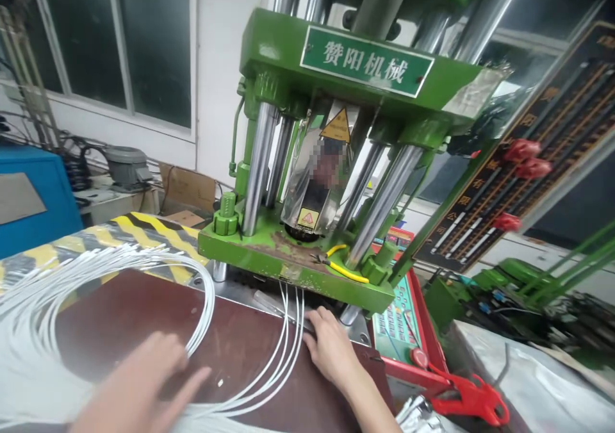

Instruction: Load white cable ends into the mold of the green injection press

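white cables [283, 350]: thin, light, floppy, springy loops on table [144, 318], ends under green press [298, 260] at far edge | right hand [331, 346] flat, pinning ends | left hand [139, 388] spread, blurred, beside coil | I'd pinch near the ends.

Right hand [331, 350] presses white cables [288, 350] under green press [307, 253]; left hand [139, 385] hovers

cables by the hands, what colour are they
White: the cables loop over the dark brown work surface and run under the green press; the head view shows them.
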Action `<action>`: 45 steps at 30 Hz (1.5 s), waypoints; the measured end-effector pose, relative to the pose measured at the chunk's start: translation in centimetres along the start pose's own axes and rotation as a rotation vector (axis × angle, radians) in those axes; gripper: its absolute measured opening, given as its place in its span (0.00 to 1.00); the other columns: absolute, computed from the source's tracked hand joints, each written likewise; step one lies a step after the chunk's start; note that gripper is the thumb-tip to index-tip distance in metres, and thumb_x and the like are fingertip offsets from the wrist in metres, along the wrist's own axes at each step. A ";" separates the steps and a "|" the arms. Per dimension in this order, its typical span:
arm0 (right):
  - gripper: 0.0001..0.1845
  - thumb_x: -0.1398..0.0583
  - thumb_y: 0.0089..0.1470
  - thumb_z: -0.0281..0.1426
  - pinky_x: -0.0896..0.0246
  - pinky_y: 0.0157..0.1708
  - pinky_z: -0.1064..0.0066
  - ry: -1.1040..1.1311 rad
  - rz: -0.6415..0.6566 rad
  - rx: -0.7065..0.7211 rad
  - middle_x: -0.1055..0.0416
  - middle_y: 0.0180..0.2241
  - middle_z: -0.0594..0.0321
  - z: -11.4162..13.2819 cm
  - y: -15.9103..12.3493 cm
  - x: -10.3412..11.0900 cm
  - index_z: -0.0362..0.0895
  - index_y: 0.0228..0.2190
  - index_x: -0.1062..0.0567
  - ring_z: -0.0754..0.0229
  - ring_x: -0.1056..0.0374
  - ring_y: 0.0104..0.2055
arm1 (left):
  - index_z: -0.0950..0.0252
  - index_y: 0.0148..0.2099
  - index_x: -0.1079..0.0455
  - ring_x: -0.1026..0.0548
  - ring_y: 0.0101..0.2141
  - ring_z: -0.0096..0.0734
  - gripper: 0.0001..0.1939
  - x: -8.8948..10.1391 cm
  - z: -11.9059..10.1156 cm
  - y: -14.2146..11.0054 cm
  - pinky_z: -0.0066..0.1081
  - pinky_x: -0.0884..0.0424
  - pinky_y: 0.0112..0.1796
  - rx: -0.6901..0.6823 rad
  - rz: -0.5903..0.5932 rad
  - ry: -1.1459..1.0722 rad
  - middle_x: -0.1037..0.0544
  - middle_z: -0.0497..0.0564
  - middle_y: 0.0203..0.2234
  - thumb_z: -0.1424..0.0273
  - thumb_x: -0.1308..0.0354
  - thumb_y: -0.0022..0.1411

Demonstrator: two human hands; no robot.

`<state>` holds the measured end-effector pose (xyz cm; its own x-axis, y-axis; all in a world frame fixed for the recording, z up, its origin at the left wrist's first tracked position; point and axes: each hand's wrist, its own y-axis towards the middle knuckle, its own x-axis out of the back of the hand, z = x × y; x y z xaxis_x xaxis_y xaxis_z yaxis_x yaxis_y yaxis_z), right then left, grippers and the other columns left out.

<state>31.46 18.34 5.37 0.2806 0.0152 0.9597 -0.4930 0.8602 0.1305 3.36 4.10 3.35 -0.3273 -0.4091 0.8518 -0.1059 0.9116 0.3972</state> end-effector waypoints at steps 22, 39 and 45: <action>0.11 0.46 0.50 0.24 0.45 0.45 0.65 0.184 0.119 0.038 0.34 0.38 0.61 -1.9 -2.3 0.5 0.48 0.36 0.30 0.55 0.37 0.45 | 0.58 0.31 0.36 0.32 0.23 0.30 0.05 -0.6 -6.3 4.7 0.25 0.41 0.22 -0.047 0.786 -0.343 0.30 0.41 0.19 0.69 0.46 0.46; 0.11 0.46 0.50 0.27 0.42 0.44 0.67 0.199 0.199 0.110 0.31 0.38 0.63 -2.6 -2.3 0.3 0.51 0.36 0.28 0.56 0.34 0.43 | 0.67 0.54 0.37 0.35 0.43 0.43 0.18 0.0 5.0 7.2 0.43 0.37 0.45 -0.131 0.191 0.217 0.34 0.59 0.42 0.70 0.61 0.66; 0.15 0.49 0.57 0.36 0.42 0.47 0.65 0.167 0.136 0.106 0.32 0.44 0.58 -1.7 -1.5 -2.2 0.48 0.44 0.30 0.54 0.36 0.48 | 0.66 0.55 0.42 0.42 0.53 0.42 0.19 0.4 0.8 5.6 0.42 0.44 0.55 -0.367 0.277 0.195 0.38 0.60 0.51 0.79 0.60 0.63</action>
<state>32.97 17.92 2.61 0.3336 0.2186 0.9170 -0.6170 0.7861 0.0372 1.87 9.09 5.67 -0.1106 -0.1851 0.9765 0.3088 0.9275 0.2108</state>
